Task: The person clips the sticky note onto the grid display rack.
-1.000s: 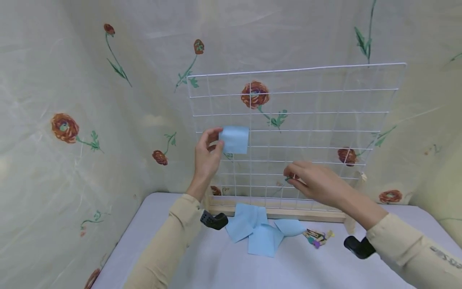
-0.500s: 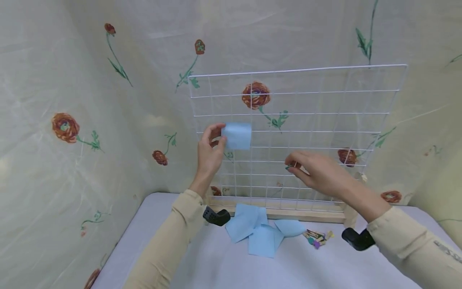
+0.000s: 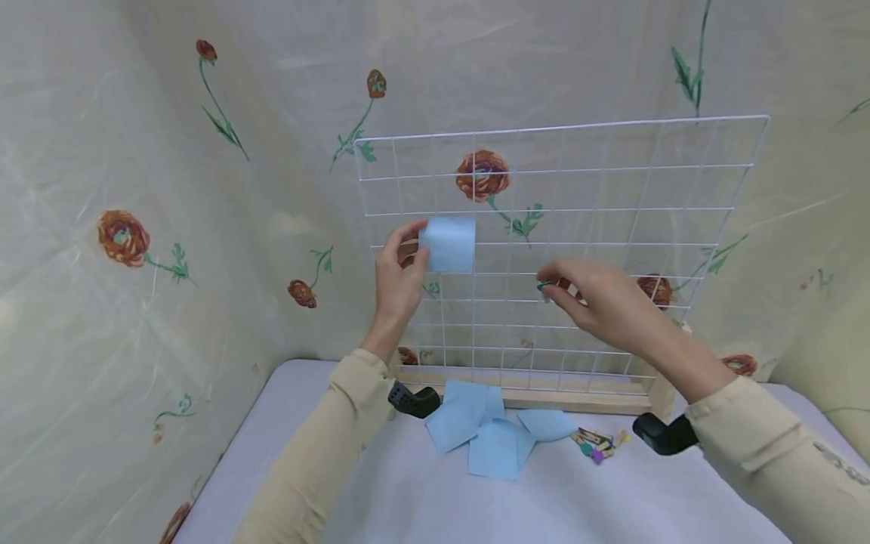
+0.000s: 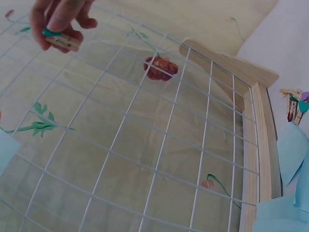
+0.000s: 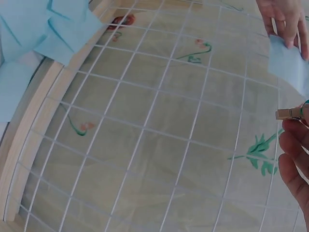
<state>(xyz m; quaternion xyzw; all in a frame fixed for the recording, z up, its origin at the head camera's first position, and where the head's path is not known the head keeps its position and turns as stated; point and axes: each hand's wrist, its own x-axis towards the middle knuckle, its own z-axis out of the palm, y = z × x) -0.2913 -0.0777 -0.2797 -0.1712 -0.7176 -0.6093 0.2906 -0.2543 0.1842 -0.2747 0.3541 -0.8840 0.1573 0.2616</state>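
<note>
My left hand (image 3: 399,276) pinches a light blue paper note (image 3: 448,245) by its left edge, holding it up against the white wire grid (image 3: 598,209). To the right, my right hand (image 3: 598,302) pinches a small wooden clothespin (image 5: 288,114) between thumb and fingertips. A green decoration shows on the clothespin's end in the left wrist view. The clothespin stands in front of the grid, apart from the note. In the right wrist view, the note's free side points toward the clothespin.
The grid stands in a wooden base (image 3: 578,401) on a table with a white cover (image 3: 421,499). Several blue notes (image 3: 494,449) lie overlapping before the base. Beside them is a small pile of colourful clothespins (image 3: 599,444). A flowered curtain (image 3: 272,98) hangs behind.
Both hands have risen along the grid. The left has carried the note up and slightly right; the right has lifted the clothespin.
</note>
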